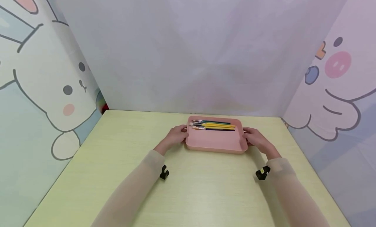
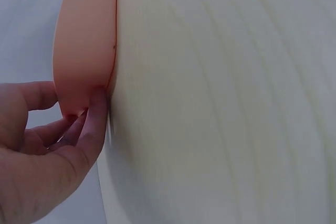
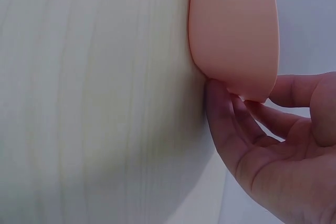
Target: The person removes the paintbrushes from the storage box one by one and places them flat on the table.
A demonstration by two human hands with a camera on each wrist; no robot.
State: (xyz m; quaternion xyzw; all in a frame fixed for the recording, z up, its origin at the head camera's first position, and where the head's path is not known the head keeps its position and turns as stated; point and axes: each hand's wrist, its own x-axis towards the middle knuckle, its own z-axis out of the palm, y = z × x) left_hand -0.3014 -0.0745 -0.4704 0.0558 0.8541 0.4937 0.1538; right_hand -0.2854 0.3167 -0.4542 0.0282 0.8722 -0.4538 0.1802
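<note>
A pink rectangular tray (image 1: 213, 140) lies toward the back of the table, slightly right of centre. Several paintbrushes (image 1: 217, 125) with yellow, green and dark handles lie side by side along its far half. My left hand (image 1: 175, 135) grips the tray's left end; in the left wrist view its thumb is at the rim and the fingers press against the tray's side (image 2: 86, 35) and lower edge. At the opposite end my right hand (image 1: 256, 138) pinches the tray in the same way, fingertips at the bottom edge of its wall (image 3: 235, 30) in the right wrist view.
The pale wooden table (image 1: 191, 191) reaches back to a plain light curtain (image 1: 188, 57). Cartoon-printed panels stand on both sides, a rabbit (image 1: 53, 80) at left. A black wrist device (image 1: 164, 172) sits at the left sleeve, another (image 1: 262, 173) at the right.
</note>
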